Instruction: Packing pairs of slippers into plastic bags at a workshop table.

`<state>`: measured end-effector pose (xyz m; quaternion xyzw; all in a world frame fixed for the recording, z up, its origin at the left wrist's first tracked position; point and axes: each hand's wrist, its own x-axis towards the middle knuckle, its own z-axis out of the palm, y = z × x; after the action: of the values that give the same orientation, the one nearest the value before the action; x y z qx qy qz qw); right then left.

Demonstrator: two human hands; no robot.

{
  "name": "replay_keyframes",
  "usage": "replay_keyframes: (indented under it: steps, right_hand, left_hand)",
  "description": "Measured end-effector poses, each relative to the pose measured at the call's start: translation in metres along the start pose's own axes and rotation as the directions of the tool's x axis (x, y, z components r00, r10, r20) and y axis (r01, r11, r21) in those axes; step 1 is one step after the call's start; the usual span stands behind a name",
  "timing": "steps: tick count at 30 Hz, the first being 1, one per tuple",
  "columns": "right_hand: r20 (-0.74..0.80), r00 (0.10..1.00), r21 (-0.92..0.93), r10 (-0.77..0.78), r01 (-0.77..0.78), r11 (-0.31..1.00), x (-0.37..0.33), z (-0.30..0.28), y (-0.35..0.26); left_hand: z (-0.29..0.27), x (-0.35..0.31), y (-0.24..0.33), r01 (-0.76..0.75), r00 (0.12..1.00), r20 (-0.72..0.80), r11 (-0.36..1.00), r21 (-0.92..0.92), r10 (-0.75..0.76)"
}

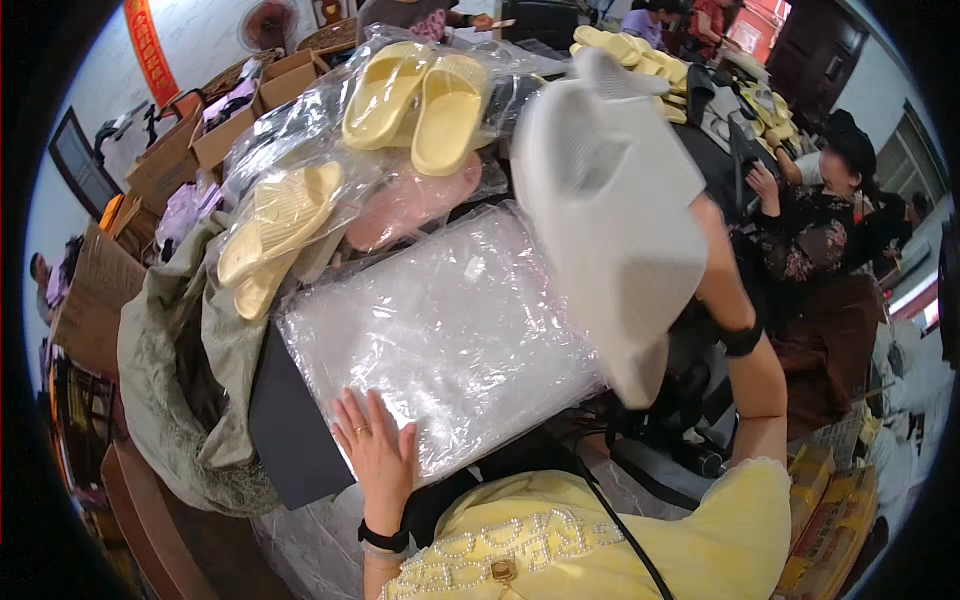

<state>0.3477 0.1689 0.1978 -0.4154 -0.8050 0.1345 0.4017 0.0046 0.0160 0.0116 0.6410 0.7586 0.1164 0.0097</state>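
My left hand [375, 445] lies flat with fingers spread on the near left corner of a stack of clear plastic bags [450, 320]. Raised above the stack's right side is a pair of white slippers [610, 200], blurred by motion. My right hand [712, 250] grips them from the right, its fingers mostly hidden behind the slippers. Past the stack, yellow slippers in clear bags [450, 115] rest on a heap. Another bagged yellow pair [280, 225] is at the left, with a bagged pink slipper [415, 200] between them.
Green-grey cloth [185, 370] hangs over the table's left side, near open cardboard boxes [165, 160]. Loose yellow slippers [640, 60] are piled at the far right. A person in dark patterned clothing [825, 230] works on the right; others are farther back. Cartons [830, 520] stand at the lower right.
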Motion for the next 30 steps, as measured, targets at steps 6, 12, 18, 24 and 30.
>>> replay_keyframes:
  steps: [6,12,18,24,30]
  right_hand:
    - [0.609,0.772,0.121,-0.182,0.136,0.983,-0.021,0.158,-0.086]
    - [0.662,0.725,0.007,-0.191,0.249,0.968,-0.061,0.221,-0.028]
    - [0.373,0.891,-0.370,0.261,-0.115,0.922,-0.054,0.171,0.068]
    - [0.171,0.955,-0.278,0.243,-0.190,0.942,-0.065,0.145,0.089]
    - [0.523,0.852,-0.039,0.033,-0.014,0.999,-0.048,0.167,0.009]
  left_hand:
    - [0.023,-0.030,-0.017,-0.050,0.996,-0.090,0.951,-0.307,0.023]
    - [0.032,-0.013,-0.008,-0.152,0.979,-0.195,0.418,-0.895,-0.063]
    - [0.012,-0.004,-0.002,-0.027,0.998,-0.061,0.990,-0.138,0.018]
    - [0.011,-0.004,0.001,-0.035,0.995,-0.097,0.991,-0.130,0.022]
    - [0.023,-0.005,-0.008,-0.023,0.996,-0.088,1.000,-0.003,0.022]
